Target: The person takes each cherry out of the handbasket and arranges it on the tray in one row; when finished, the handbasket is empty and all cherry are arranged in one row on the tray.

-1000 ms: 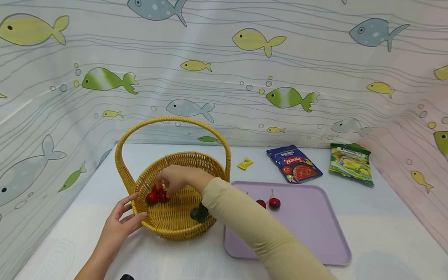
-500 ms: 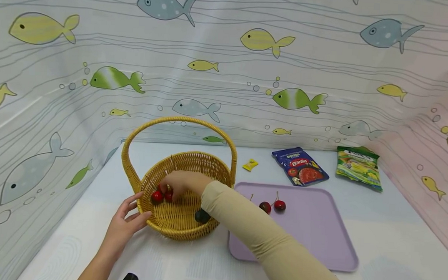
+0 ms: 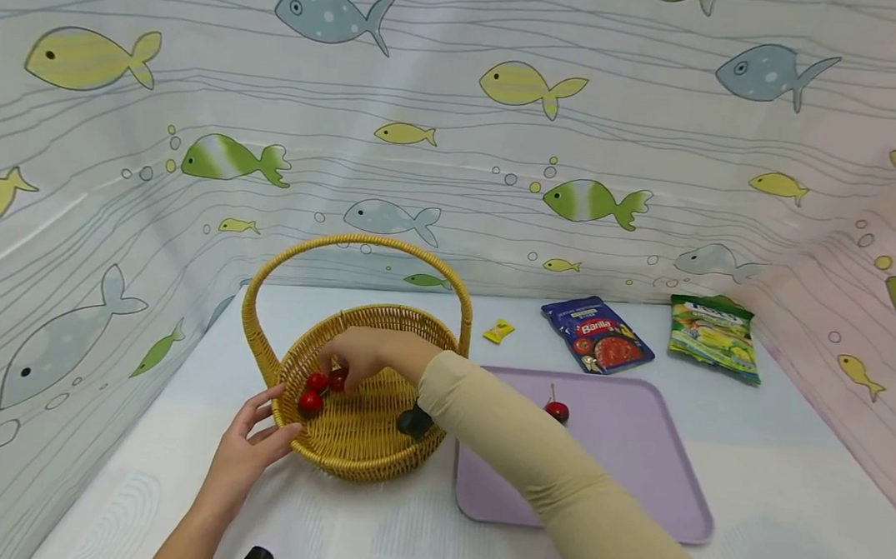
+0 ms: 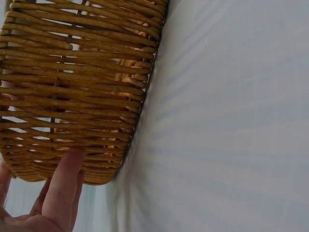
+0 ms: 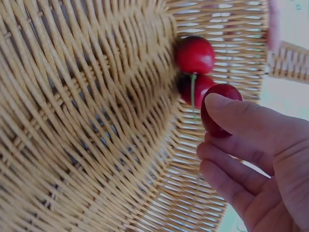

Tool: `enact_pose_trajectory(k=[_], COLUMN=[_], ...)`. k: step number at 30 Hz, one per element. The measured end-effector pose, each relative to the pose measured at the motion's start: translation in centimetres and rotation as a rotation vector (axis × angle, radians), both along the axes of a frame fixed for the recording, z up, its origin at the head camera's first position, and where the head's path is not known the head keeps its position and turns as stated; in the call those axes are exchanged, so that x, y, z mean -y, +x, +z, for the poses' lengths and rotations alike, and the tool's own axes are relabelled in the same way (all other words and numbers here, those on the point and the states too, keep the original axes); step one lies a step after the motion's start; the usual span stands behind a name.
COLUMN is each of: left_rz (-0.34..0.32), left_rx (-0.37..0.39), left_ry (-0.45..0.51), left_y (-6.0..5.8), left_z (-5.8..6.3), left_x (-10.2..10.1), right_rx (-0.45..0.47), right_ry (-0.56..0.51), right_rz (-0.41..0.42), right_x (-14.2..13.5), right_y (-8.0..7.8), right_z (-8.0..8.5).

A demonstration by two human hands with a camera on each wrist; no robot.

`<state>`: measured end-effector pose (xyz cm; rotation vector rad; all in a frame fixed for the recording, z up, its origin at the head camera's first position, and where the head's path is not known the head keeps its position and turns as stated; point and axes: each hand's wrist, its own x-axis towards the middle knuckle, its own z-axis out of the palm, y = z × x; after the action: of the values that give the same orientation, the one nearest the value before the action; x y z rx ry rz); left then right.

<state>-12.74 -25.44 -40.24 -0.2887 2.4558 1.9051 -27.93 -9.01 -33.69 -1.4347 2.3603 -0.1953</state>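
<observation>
Inside the yellow wicker basket [image 3: 357,463], my right hand [image 3: 366,351] pinches a dark red cherry [image 5: 223,118] between thumb and fingers. Two more cherries lie against the basket's inner left side: a front one [image 3: 310,403] and one behind it [image 3: 317,381]. A green stem [image 5: 193,92] shows between them in the right wrist view. My left hand [image 3: 249,442] touches the basket's left side from outside, fingers spread and fairly straight. The left wrist view shows a finger [image 4: 65,181] against the weave.
Right of the basket lies a purple tray [image 3: 620,462] with a cherry [image 3: 557,411]; my right sleeve covers part of it. Behind are a small yellow packet [image 3: 499,331], a blue Barilla pouch [image 3: 599,334] and a green bag [image 3: 714,337]. The basket's tall handle [image 3: 359,241] arches overhead.
My right hand has lifted slightly and shifted right with a cherry pinched in it, uncovering the two cherries at the basket's left. My left hand stays at the basket's side.
</observation>
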Motion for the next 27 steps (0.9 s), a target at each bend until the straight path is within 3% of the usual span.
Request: enact_pose_trajectory(k=[11, 27], left_rz=[0.014, -0.001], left_rx=[0.013, 0.032], left_ry=[-0.016, -0.003], left_y=[0.1, 0.0], left_z=[0.4, 0.1], left_x=[-0.1, -0.3], right_rx=[-0.038, -0.048], right_ry=[-0.075, -0.235], right_rz=[0.039, 0.014], right_x=[-3.4, -10.4], right_y=[1.9, 4.0], right_z=[2.7, 3.4])
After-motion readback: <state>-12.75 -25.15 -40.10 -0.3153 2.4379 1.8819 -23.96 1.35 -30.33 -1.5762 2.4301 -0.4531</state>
